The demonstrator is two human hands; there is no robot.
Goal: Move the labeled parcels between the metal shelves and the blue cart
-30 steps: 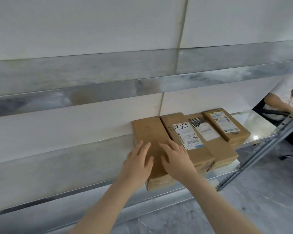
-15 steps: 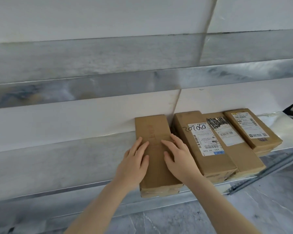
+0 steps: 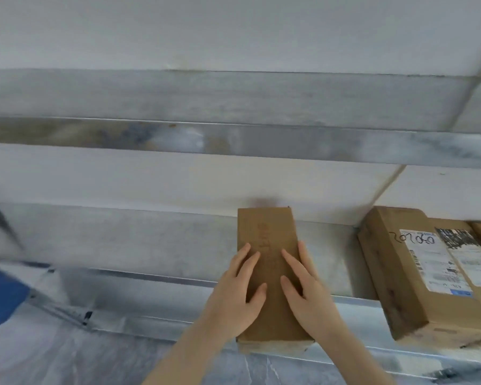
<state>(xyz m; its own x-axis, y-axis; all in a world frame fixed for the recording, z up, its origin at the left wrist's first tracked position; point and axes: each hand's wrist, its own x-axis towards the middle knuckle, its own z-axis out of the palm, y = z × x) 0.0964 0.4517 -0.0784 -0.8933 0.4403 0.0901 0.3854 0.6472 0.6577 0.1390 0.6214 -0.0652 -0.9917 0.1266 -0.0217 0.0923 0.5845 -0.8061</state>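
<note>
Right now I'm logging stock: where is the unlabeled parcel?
Head view, centre: the unlabeled parcel lies on the metal shelf under both hands, apart from the labeled parcel to its right.

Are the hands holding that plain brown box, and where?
Both hands, left and right, lie flat, fingers spread, on the near half of the plain brown cardboard parcel's top. They press it rather than grip it.
</note>
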